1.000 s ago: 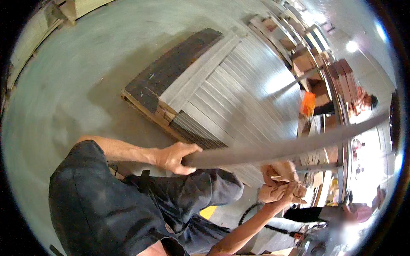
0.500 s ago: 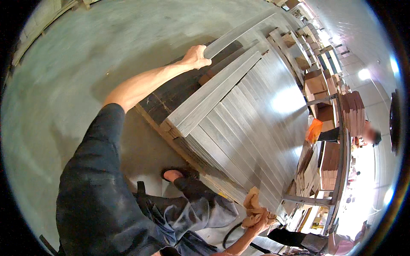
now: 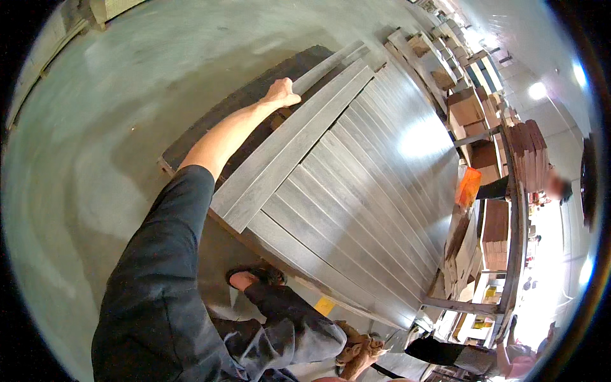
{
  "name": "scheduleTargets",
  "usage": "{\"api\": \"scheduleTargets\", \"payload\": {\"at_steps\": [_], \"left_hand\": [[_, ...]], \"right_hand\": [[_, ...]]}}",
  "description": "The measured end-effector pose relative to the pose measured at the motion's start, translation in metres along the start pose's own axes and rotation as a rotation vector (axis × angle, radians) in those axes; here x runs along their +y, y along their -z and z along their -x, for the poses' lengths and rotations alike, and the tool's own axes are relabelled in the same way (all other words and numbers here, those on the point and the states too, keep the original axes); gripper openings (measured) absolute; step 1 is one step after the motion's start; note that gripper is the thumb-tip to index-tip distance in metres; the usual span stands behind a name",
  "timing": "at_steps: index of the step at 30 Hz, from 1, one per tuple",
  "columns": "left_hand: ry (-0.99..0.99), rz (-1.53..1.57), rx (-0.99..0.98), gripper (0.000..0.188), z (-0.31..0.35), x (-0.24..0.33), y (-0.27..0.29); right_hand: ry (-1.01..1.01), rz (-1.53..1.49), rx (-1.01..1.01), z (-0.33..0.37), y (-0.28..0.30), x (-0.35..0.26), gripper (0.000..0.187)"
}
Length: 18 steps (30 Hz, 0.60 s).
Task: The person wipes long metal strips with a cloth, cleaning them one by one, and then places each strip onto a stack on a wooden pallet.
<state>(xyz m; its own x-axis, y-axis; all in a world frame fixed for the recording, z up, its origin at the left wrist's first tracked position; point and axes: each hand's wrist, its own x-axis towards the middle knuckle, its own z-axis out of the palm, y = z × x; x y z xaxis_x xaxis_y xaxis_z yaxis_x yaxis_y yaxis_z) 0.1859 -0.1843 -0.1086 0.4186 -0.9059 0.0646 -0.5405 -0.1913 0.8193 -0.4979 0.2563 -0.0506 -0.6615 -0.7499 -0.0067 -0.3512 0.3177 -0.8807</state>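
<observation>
My left hand (image 3: 282,94) is out at full reach, fingers curled around the end of a long grey plank (image 3: 289,151) atop the stack (image 3: 375,210). I'd say I'm seating it; next it needs squaring against its neighbour. My right hand (image 3: 364,351), low by my knee, I can't tell.

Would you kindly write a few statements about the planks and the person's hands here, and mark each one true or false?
1. The left hand rests on the far end of a grey plank. True.
2. The grey plank lies alone on bare floor. False: it lies on a stack of grey planks, at its left edge.
3. The right hand is low in the picture, near the person's knee. True.
4. The right hand also grips the grey plank. False: it is well away from it.
5. An orange thing sits on the left, by the floor. False: it is on the right, beside shelves of boards.
</observation>
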Motion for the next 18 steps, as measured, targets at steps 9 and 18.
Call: {"api": "scheduleTargets", "payload": {"at_steps": [9, 18], "left_hand": [[-0.099, -0.028, -0.055, 0.039, -0.018, 0.000, -0.032], [-0.397, 0.079, -0.300, 0.073, 0.012, -0.029, -0.012]], "right_hand": [[-0.085, 0.093, -0.032, -0.004, -0.014, 0.032, 0.031], [0.086, 0.339, -0.025, -0.020, 0.002, 0.055, 0.028]]}}
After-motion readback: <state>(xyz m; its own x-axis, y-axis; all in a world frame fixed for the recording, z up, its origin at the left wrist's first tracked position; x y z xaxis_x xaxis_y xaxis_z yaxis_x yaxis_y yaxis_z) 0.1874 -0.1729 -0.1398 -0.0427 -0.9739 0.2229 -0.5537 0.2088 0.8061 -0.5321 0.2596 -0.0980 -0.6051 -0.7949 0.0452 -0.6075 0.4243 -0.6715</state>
